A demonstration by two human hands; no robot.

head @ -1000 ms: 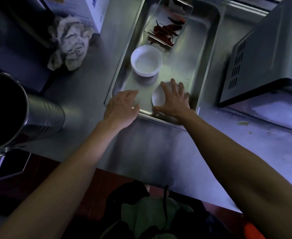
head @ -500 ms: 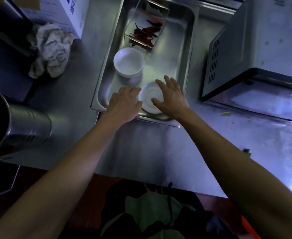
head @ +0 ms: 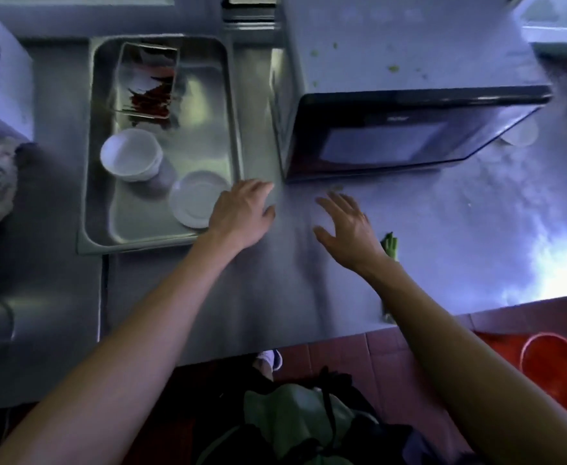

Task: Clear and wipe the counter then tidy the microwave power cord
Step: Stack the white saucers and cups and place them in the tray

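Steel counter (head: 308,297) under left hand (head: 241,213) and right hand (head: 345,226), each grip released.

Bare counter (head: 308,297) between tray (head: 161,245) and microwave (head: 392,135), seemingly passable.

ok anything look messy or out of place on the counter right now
Yes. A green vegetable scrap lies loose on the steel counter beside the right hand, and small greenish specks dot the top of the white microwave. Both look like uncleaned food debris.
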